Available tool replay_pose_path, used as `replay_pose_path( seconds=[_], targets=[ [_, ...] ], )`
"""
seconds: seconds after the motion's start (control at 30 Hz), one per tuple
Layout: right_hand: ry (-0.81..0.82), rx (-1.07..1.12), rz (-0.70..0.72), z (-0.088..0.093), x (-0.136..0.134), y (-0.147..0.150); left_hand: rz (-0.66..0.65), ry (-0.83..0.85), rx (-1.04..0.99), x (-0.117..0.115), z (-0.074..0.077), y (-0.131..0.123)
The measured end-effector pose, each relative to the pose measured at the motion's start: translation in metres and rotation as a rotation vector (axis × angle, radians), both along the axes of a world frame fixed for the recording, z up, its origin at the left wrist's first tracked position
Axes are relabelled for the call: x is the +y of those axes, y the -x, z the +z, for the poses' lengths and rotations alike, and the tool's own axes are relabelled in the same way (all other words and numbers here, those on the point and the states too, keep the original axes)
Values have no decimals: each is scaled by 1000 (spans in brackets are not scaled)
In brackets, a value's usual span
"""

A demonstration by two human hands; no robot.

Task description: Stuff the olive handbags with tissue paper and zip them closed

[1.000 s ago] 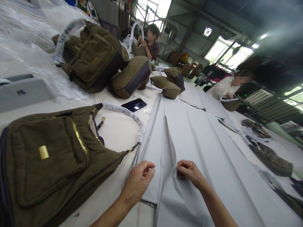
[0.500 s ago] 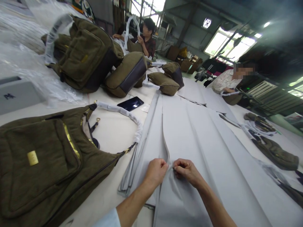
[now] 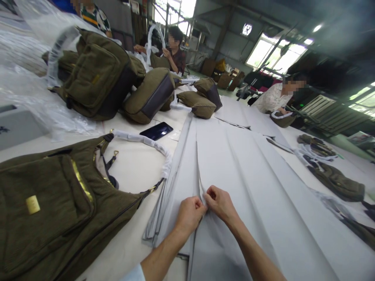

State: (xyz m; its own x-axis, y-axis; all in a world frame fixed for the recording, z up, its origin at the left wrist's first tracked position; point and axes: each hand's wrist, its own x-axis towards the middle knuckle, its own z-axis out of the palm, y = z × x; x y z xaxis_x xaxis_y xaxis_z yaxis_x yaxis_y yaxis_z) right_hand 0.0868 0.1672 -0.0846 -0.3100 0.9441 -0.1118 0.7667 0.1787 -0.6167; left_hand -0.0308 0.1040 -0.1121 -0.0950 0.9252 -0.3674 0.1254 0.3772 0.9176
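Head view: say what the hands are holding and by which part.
The left hand and right hand pinch the grey sheet by its raised fold edge.

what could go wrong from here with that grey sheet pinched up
The left hand and right hand pinch a fold of the grey sheet, so a hard pull might tear or crease it. The olive corduroy bag and its white-wrapped strap lie almost at the sheet's edge and might get dragged. The phone might get knocked too.
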Motion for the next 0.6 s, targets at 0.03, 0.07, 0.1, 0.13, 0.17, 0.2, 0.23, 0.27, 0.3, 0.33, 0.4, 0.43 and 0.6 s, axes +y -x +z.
replay_pose_path(
  seconds=[0.03,0.07,0.1,0.13,0.17,0.2,0.23,0.27,0.3,0.33,0.4,0.43,0.6],
  targets=[
    [5,10,-8,-2,2,0,2,4,1,0,0,0],
    [25,31,-19,-4,3,-2,5,10,3,0,0,0],
    [47,56,-38,-6,4,-6,8,20,8,0,0,1],
    [63,83,-68,-6,4,-13,12,33,17,0,0,3],
    [70,112,-111,-5,4,-21,16,45,30,0,1,5],
    [67,139,-164,-2,5,-32,23,52,51,-1,1,8],
    [52,160,-225,2,5,-43,33,49,83,-2,2,11],
    [26,178,-297,8,6,-55,48,31,121,-4,3,14],
    [-5,199,-373,15,6,-65,66,-3,161,-5,6,17],
    [-35,232,-436,22,5,-73,80,-53,205,-7,10,19],
    [-75,325,-459,37,-1,-76,82,-150,173,-10,21,21],
    [-97,360,-399,43,-7,-70,69,-178,64,-11,29,21],
    [-237,333,193,44,-74,18,34,35,-629,-7,67,27]
  ],
)
